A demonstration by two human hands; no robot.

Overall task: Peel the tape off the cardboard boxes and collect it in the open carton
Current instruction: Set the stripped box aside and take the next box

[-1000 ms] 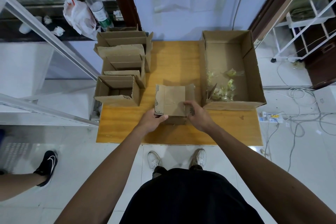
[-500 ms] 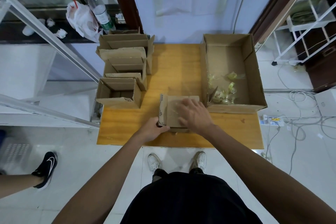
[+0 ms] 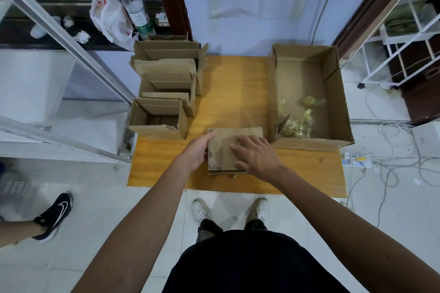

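Note:
A small cardboard box (image 3: 223, 147) lies closed near the front middle of the wooden table (image 3: 233, 93). My left hand (image 3: 196, 150) grips its left edge. My right hand (image 3: 256, 156) lies flat on its top flaps, fingers straight and pointing left. To the right stands the large open carton (image 3: 338, 102), with crumpled yellowish tape (image 3: 297, 119) on its floor.
Several opened small cardboard boxes (image 3: 166, 83) are lined up along the table's left side. A plastic bottle (image 3: 134, 7) and a white bag (image 3: 109, 19) sit on a ledge behind them. Cables (image 3: 385, 159) lie on the floor at right. Another person's shoe (image 3: 53, 215) is at left.
The flaps of the small box have been folded down flat. My right hand moved from the box's right front corner onto its top. My left hand shifted up onto the left edge.

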